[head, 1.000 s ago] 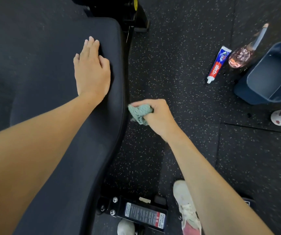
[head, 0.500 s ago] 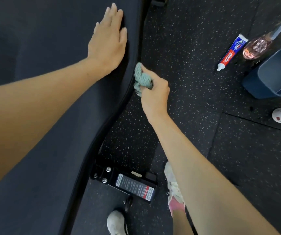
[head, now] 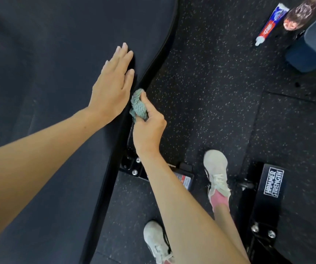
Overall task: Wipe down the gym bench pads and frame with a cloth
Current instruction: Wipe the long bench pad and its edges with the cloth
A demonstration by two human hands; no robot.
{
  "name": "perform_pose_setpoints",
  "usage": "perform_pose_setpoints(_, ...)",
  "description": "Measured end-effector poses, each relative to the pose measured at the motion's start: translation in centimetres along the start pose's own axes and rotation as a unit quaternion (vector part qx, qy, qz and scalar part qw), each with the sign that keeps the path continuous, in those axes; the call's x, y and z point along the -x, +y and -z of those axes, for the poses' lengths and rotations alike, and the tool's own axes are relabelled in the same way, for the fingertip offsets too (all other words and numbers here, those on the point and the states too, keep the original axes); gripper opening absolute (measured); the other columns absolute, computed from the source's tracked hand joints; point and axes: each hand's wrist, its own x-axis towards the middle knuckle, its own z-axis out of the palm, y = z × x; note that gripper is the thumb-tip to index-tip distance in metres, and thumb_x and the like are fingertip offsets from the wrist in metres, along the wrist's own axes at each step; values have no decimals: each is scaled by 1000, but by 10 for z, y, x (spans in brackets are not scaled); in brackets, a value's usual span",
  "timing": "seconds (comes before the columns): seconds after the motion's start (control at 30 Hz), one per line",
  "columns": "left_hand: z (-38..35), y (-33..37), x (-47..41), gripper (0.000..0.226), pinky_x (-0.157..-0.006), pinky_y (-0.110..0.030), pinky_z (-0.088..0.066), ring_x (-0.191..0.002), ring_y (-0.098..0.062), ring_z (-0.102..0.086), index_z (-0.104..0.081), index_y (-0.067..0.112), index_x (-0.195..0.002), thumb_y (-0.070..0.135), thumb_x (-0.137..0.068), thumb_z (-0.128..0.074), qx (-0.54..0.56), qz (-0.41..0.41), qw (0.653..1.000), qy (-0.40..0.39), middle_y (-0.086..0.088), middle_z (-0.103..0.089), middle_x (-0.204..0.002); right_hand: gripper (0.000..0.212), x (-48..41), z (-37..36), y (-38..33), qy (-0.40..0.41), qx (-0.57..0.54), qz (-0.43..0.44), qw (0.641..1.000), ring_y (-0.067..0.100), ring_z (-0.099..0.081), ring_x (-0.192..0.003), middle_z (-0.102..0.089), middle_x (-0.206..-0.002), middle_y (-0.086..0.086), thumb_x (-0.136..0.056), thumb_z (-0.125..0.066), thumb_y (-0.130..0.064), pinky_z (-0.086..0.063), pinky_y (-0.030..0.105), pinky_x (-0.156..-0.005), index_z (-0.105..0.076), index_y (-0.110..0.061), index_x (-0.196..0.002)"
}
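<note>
1 cloth — inside right hand.

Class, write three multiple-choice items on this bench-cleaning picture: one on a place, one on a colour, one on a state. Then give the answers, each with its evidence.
1. Where does the toothpaste tube lie?
A on the pad
B on the floor
C in the bin

2. What colour is the cloth?
A teal
B red
C white

3. How is the left hand?
A fisted
B gripping the cloth
C flat on the pad

Answers: 1 B, it lies on the speckled floor; 2 A, the bunched cloth in the right hand is teal; 3 C, its fingers lie spread flat.
</note>
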Motion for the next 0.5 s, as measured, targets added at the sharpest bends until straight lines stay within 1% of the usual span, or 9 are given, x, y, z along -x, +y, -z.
perform_pose_setpoints(0.1, 2, -14, 47, 47, -120, -27, -5, -145, -2, -3, -23, 15, -151, 22, -105, -26, -1, 1, 1000, -4, 5, -12, -160, 55, 25, 6, 12, -30, 25, 22, 999, 17, -57, -120, -62, -127, 13, -80, -53, 24, -40, 12, -102, -59, -2, -127)
perform_pose_setpoints(0.17, 5, -21, 76, 46, -120, -31, -13, -144, 2, -3, -23, 17, -151, 21, -105, -27, -4, 8, 1000, -10, 9, -12, -160, 57, 41, 22, 22, -101, 71, 28, 992, 14, -57, -118, -63, -127, 10, -79, -51, 24, -41, 15, -103, -61, -5, -127)
perform_pose_setpoints(0.27, 13, -31, 117, 47, -118, -37, -21, -145, 1, -5, -23, 20, -151, 20, -105, -27, -11, 20, 1000, -8, 11, -13, -159, 53, 54, 51, 41, -223, 201, 27, 953, 15, -64, -103, -69, -115, 11, -77, -51, 22, -50, 23, -95, -67, -7, -118)
perform_pose_setpoints(0.3, 15, -33, 128, 47, -118, -39, -21, -145, 0, -5, -24, 20, -151, 20, -105, -28, -13, 23, 1000, -8, 10, -13, -159, 50, 55, 55, 44, -212, 222, 29, 951, 17, -65, -99, -70, -112, 12, -77, -52, 21, -52, 27, -93, -69, -5, -116)
perform_pose_setpoints(0.33, 16, -35, 138, 47, -119, -40, -21, -145, -1, -6, -24, 19, -151, 19, -105, -28, -13, 27, 1000, -8, 10, -13, -159, 48, 55, 57, 44, -168, 218, 29, 961, 19, -65, -100, -70, -112, 13, -78, -53, 20, -51, 27, -95, -68, -4, -117)
perform_pose_setpoints(0.37, 16, -38, 146, 47, -119, -38, -18, -145, -2, -6, -24, 19, -151, 19, -105, -28, -14, 32, 999, -9, 9, -13, -159, 48, 54, 55, 40, -111, 199, 22, 974, 17, -63, -105, -68, -116, 13, -80, -51, 19, -47, 21, -98, -66, -3, -120)
perform_pose_setpoints(0.4, 16, -40, 154, 47, -120, -35, -14, -146, -3, -6, -23, 18, -151, 19, -105, -28, -16, 37, 999, -9, 8, -14, -159, 50, 52, 49, 35, -64, 176, 18, 982, 14, -59, -109, -66, -121, 13, -81, -49, 19, -40, 8, -97, -62, -2, -124)
perform_pose_setpoints(0.43, 15, -43, 161, 47, -121, -31, -9, -146, -4, -6, -23, 18, -151, 18, -105, -27, -22, 39, 999, -9, 7, -14, -160, 52, 50, 40, 29, -43, 157, 23, 986, 12, -56, -112, -63, -125, 13, -82, -47, 20, -33, -3, -92, -59, -1, -128)
perform_pose_setpoints(0.5, 14, -46, 170, 47, -119, -26, -6, -146, -5, -5, -23, 16, -151, 19, -105, -27, -32, 43, 999, -10, 5, -14, -160, 55, 55, 17, 21, -46, 130, 37, 990, 14, -56, -115, -62, -127, 13, -82, -47, 20, -28, -8, -87, -55, -1, -133)
